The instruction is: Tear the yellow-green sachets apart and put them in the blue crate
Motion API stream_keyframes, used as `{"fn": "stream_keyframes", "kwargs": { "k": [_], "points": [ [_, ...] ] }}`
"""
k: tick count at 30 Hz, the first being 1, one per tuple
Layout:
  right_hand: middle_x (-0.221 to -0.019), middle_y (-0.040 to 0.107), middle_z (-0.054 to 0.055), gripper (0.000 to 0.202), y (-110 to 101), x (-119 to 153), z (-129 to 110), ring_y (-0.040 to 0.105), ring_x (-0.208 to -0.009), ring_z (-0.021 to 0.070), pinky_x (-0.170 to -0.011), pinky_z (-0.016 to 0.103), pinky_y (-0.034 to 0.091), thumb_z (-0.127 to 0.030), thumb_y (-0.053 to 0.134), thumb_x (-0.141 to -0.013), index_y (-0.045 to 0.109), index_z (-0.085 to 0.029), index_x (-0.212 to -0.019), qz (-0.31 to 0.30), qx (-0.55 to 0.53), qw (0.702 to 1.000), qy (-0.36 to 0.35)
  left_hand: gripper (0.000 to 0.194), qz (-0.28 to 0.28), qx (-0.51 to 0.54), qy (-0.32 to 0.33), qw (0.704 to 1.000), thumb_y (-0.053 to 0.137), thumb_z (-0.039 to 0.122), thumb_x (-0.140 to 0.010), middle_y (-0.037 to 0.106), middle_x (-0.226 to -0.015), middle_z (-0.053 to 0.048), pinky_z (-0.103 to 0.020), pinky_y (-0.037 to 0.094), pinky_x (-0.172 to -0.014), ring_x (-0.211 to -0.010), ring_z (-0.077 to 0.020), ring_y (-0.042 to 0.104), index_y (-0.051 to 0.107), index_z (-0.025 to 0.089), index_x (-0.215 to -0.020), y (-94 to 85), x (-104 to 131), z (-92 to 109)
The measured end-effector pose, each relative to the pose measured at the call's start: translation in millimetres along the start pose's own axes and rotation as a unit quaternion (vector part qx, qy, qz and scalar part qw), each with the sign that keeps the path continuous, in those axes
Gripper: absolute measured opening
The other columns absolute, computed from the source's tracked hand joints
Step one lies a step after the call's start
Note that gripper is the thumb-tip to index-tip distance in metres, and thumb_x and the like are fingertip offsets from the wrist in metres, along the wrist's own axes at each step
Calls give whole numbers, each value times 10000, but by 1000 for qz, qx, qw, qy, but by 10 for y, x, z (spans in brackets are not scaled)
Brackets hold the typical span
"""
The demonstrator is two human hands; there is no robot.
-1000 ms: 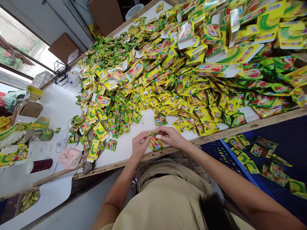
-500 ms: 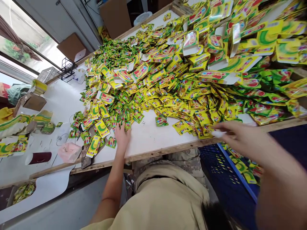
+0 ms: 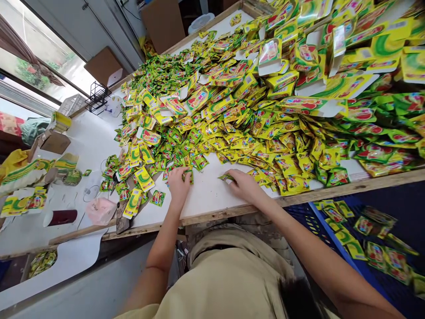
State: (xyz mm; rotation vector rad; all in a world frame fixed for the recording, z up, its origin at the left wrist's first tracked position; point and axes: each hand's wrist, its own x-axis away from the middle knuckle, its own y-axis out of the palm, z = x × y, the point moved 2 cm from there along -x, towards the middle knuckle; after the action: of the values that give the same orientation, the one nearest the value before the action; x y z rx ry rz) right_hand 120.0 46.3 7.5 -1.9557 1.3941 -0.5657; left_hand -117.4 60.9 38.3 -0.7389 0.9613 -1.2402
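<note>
Right hand [image 3: 245,187] back from beside the crate [image 3: 337,241], grip now pinching a green packet [image 3: 225,177] on the table [image 3: 212,200]. Left hand [image 3: 179,185] apparently grips another by the pile [image 3: 195,137]; both occupied.

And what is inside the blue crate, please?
Yellow and green packs lie in the blue crate. Whatever is under them is covered, so I cannot tell.
</note>
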Motion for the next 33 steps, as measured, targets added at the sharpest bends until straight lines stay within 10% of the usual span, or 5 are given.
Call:
{"fn": "stream_keyframes", "kwargs": {
  "k": [8, 13, 19, 33],
  "points": [
    [-672, 615, 18, 164, -125, 220, 95, 496, -584, 153, -562, 263, 359, -250, 494, -800, 633, -181, -850, 9, -146, 986, 77, 117, -90, -152, -37, 984, 585, 226, -767, 661, -788, -105, -427, 350, -890, -899, -273, 579, 608, 184, -661, 54, -441, 108],
    [-746, 638, 33, 220, -119, 167, 21, 550, -664, 168, -613, 296, 455, -397, 601, -756, 624, -189, -822, 32, -359, 927, 104, 135, 25, 145, -14, 989, 546, 305, -826, 620, -777, -30, -311, 419, -785, -783, -169, 565, 567, 200, -743, -218, -258, 242],
    [-655, 523, -23, 324, -126, -85, -410, 484, -570, 118, -537, 271, 463, -484, 682, -692, 536, -207, -776, 87, -491, 862, 92, 256, -43, 482, -91, 870, 577, 439, -837, 487, -634, 34, -204, 390, -537, -559, -86, 465, 492, 198, -821, -78, 151, 693],
    [-557, 444, -54, 328, -123, -51, -449, 403, -482, 89, -442, 236, 377, -447, 700, -660, 479, -207, -696, 117, -466, 869, 121, 401, -105, 559, -127, 813, 760, 362, -690, 620, -811, 20, -215, 494, -666, -714, -87, 585, 468, 201, -912, 18, 396, 961]
  ]
}}
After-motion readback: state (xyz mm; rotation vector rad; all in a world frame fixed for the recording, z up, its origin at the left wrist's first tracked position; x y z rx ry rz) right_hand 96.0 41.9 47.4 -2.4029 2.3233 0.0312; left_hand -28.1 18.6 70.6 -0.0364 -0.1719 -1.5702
